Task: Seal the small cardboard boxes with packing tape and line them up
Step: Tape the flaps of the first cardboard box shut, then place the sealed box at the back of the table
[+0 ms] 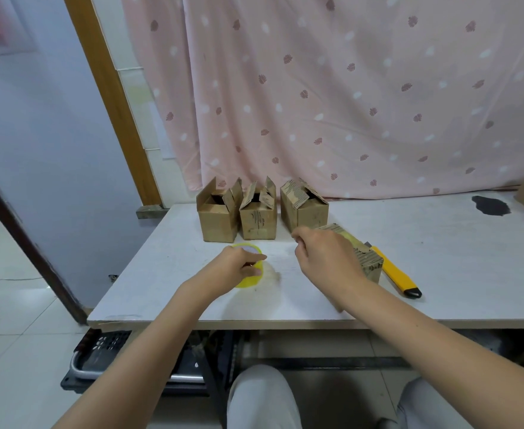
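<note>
Knees below white table; left hand grips tape roll, right hand pinched, before pink curtain.

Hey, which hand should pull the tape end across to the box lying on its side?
Probably the right hand. It hovers pinched beside the tipped box, while the left hand already grips the yellow tape roll and can steady it. The three open boxes stand farther back.
</note>
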`<action>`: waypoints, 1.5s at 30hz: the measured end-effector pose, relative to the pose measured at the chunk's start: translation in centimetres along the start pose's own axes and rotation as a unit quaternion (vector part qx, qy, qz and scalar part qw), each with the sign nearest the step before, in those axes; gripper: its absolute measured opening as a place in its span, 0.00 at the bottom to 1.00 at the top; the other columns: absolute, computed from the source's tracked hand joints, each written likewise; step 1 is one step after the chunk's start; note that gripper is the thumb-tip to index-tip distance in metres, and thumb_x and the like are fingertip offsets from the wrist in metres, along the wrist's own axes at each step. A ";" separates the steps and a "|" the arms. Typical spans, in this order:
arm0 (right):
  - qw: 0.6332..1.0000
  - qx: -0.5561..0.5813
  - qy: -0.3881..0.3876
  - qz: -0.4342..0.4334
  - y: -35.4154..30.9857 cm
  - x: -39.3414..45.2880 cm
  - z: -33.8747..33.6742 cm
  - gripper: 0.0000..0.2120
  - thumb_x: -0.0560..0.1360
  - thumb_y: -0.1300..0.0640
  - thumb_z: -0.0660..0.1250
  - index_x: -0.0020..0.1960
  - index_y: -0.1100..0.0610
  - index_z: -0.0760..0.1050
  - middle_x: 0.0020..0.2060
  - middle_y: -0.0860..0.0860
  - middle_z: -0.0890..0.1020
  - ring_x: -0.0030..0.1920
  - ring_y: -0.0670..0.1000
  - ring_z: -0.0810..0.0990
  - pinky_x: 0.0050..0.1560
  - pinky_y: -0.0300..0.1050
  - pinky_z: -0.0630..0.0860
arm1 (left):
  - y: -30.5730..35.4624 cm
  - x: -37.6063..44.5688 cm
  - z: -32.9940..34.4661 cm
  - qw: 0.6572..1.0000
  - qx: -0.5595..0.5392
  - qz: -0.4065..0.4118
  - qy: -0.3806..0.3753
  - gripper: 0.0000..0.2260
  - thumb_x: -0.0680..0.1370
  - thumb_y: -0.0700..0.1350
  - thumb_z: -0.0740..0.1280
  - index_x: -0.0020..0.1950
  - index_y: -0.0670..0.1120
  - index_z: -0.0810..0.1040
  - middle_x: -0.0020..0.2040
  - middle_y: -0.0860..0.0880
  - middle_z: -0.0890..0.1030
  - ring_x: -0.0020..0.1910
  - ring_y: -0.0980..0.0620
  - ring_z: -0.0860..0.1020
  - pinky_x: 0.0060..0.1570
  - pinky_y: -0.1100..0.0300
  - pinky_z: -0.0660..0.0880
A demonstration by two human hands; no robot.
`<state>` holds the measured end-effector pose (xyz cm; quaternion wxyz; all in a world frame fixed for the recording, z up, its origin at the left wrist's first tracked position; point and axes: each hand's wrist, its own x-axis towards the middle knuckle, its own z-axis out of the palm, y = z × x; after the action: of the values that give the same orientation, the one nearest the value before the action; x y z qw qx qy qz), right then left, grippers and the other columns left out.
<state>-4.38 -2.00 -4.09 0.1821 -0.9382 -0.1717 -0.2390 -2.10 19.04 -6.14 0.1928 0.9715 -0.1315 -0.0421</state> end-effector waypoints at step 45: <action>0.819 0.382 -0.025 0.427 17.7 3.6 -11.6 0.17 0.75 0.52 0.73 0.56 0.65 0.78 0.41 0.56 0.83 0.34 0.54 0.82 0.31 0.44 0.80 | 23.6 12.3 0.5 0.864 -0.494 -0.097 0.007 0.10 0.80 0.43 0.70 0.59 0.41 0.79 0.46 0.44 0.83 0.43 0.47 0.82 0.34 0.50 0.83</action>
<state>1.38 -21.58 2.67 0.6052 -0.7784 0.1644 -0.0287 3.98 -5.49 2.10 0.6437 0.7569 0.0025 -0.1132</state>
